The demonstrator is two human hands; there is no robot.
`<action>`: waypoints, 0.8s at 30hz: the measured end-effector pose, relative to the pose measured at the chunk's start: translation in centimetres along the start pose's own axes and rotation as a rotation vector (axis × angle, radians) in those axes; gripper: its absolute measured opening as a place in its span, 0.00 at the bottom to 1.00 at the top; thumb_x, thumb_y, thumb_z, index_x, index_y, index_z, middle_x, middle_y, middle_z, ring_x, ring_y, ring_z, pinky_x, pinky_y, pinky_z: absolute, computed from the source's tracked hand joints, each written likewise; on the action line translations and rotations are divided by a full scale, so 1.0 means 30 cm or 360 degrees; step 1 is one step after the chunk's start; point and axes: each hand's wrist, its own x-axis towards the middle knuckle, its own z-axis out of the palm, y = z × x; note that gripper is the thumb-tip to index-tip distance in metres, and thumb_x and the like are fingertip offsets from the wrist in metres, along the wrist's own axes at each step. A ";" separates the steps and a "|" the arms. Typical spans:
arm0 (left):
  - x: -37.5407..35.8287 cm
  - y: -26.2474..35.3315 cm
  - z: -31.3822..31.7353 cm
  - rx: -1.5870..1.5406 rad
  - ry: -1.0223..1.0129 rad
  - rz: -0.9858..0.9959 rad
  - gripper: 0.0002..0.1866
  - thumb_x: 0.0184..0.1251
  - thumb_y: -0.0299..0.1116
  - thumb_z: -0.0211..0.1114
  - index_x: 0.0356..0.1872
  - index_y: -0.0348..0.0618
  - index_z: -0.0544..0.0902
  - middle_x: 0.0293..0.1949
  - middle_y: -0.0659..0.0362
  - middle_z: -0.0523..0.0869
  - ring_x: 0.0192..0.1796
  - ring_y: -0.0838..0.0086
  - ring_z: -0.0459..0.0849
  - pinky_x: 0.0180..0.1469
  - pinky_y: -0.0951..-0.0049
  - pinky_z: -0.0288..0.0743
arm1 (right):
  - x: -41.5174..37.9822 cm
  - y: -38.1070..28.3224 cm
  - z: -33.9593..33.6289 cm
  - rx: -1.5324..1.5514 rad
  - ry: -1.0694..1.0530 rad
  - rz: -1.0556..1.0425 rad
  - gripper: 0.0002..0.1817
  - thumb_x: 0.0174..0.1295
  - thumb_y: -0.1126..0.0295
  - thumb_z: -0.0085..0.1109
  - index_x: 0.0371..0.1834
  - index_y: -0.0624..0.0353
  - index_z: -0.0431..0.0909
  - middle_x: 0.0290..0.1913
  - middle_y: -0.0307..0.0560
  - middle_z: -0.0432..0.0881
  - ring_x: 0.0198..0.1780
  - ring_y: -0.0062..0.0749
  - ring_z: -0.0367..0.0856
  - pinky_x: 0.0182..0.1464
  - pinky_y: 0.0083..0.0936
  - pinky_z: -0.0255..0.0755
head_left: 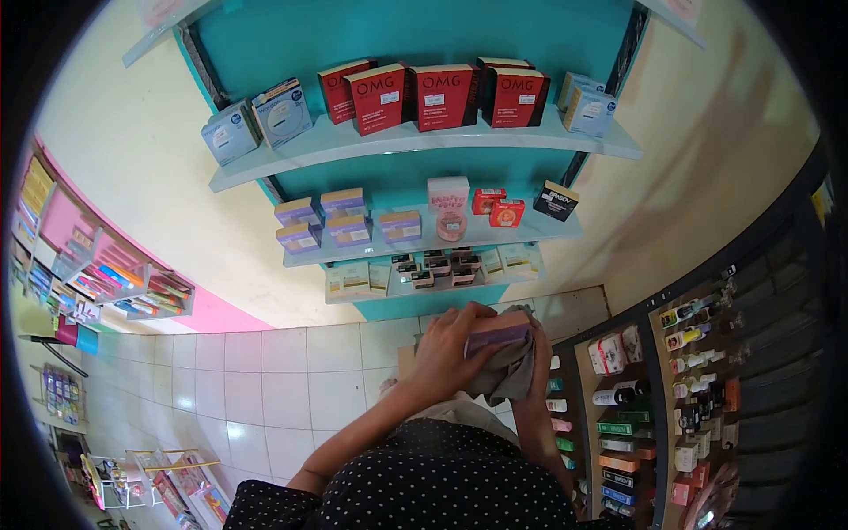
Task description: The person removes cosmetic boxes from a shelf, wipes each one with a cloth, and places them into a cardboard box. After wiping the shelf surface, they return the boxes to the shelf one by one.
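Note:
My left hand (448, 346) grips a small purple box (496, 337) with a tan top, held in front of my body. Its fingers lie over the top edge and the thumb presses the near side. On the box's other side, my right hand (540, 352) is closed around a crumpled grey cloth (508, 378), which bunches under and behind the box. Most of the right fingers are hidden by cloth and box. Similar purple boxes (350, 230) stand on the middle shelf (353, 252) ahead, left of a pink jar (451, 225).
Red and black boxes (442, 97) line the upper shelf (424, 141), with light blue boxes at both ends. Small dark boxes (437, 265) crowd the lowest shelf. A dark rack (658, 389) of bottles and cartons stands close on my right. White floor tiles (283, 371) lie left.

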 end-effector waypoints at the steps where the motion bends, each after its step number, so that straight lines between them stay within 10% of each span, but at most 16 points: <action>1: 0.013 0.003 -0.026 -0.0083 -0.0156 -0.0151 0.24 0.47 0.29 0.64 0.48 0.40 0.68 0.41 0.51 0.77 0.48 0.70 0.75 0.48 0.71 0.68 | -0.004 0.002 0.005 -0.0026 0.0072 0.0004 0.17 0.59 0.67 0.42 0.46 0.67 0.68 0.40 0.44 0.74 0.41 0.21 0.72 0.43 0.16 0.66; 15: 0.483 -0.412 -0.379 0.0217 0.0189 0.0019 0.22 0.39 0.25 0.66 0.41 0.36 0.73 0.32 0.51 0.79 0.36 0.66 0.79 0.34 0.73 0.71 | -0.056 -0.059 -0.028 -0.0002 0.0232 -0.0060 0.17 0.57 0.67 0.45 0.46 0.66 0.66 0.34 0.50 0.75 0.30 0.33 0.78 0.32 0.24 0.76; 18: 0.541 -0.449 -0.409 0.0717 -0.0135 0.0002 0.25 0.52 0.40 0.57 0.55 0.53 0.69 0.50 0.50 0.73 0.51 0.62 0.71 0.54 0.67 0.62 | -0.069 -0.058 -0.077 -0.0028 0.0231 -0.0050 0.17 0.57 0.67 0.45 0.46 0.66 0.67 0.34 0.49 0.75 0.29 0.32 0.78 0.32 0.23 0.76; 24: 0.634 -0.504 -0.443 0.0950 -0.0615 -0.0403 0.28 0.53 0.43 0.54 0.59 0.61 0.64 0.57 0.56 0.66 0.59 0.63 0.63 0.59 0.66 0.57 | -0.089 -0.069 -0.126 -0.0036 0.0327 -0.0056 0.17 0.57 0.66 0.43 0.45 0.67 0.67 0.34 0.48 0.75 0.29 0.31 0.78 0.32 0.23 0.76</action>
